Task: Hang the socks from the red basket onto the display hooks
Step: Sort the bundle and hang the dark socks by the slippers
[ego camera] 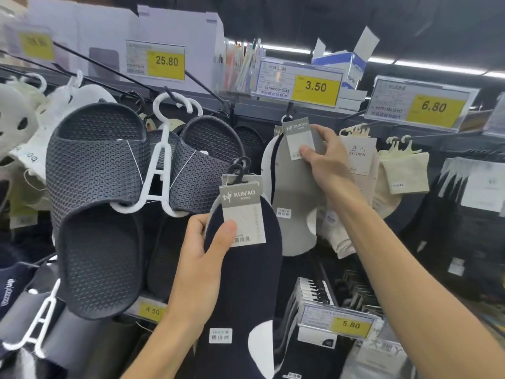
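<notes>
My left hand (203, 258) grips a pack of dark navy socks (246, 280) by its grey KUN'AO card, with small black hangers at the top, held below and left of the hook. My right hand (325, 157) pinches the card of a grey sock pack (293, 203) that hangs at the display hook (288, 116) under the 3.50 price tag (299, 83). A white and a dark sock sit behind the grey one. The red basket is not in view.
Dark mesh slippers (101, 192) on a white hanger hang at the left. Cream socks (401, 170) hang on hooks to the right under the 6.80 tag (420, 105). More packs and a 5.80 tag (338, 322) sit on lower hooks.
</notes>
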The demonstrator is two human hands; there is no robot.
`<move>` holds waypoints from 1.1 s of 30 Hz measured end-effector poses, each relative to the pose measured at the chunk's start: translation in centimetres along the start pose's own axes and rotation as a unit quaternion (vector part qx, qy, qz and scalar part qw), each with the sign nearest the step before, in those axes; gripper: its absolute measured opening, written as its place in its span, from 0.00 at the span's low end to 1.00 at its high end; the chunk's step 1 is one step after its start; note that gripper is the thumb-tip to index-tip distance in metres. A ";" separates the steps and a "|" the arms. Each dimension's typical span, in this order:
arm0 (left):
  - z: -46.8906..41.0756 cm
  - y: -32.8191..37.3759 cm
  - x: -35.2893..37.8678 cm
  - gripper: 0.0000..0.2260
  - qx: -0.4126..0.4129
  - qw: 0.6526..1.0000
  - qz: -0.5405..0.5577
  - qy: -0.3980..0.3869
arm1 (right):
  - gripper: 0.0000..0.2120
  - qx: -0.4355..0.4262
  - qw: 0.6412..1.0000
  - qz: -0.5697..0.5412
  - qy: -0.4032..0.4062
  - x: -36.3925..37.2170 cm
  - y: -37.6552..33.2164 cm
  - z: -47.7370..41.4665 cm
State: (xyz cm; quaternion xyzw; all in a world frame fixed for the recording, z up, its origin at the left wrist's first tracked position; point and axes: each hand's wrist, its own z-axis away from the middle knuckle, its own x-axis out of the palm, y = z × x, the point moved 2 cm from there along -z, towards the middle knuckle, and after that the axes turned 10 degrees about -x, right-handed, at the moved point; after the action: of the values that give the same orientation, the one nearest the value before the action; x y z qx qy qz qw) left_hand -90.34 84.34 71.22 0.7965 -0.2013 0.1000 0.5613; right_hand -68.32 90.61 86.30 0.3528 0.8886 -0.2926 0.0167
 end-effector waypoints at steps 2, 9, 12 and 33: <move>0.0 0.0 0.0 0.07 -0.001 1.000 -0.004 0.000 | 0.19 -0.019 1.000 -0.004 0.004 0.6 0.4 -0.4; 0.1 -0.1 -0.3 0.10 -0.004 1.000 -0.005 -0.002 | 0.26 -0.053 0.995 0.066 -0.044 1.3 2.0 -0.2; 0.1 -0.3 -0.1 0.14 -0.002 1.000 -0.003 -0.002 | 0.29 -0.042 0.994 0.092 -0.046 1.2 1.5 0.4; 0.0 -1.2 2.6 0.11 -0.040 0.991 0.083 -0.099 | 0.21 -0.025 0.993 -0.063 -0.094 -2.4 -4.8 14.7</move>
State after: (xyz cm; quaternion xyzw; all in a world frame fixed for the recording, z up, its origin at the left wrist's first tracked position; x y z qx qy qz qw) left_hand -87.48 84.13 71.21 0.7603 -0.3248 0.0588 0.5595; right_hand -72.18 78.50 77.20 0.2669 0.9106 -0.3022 0.0907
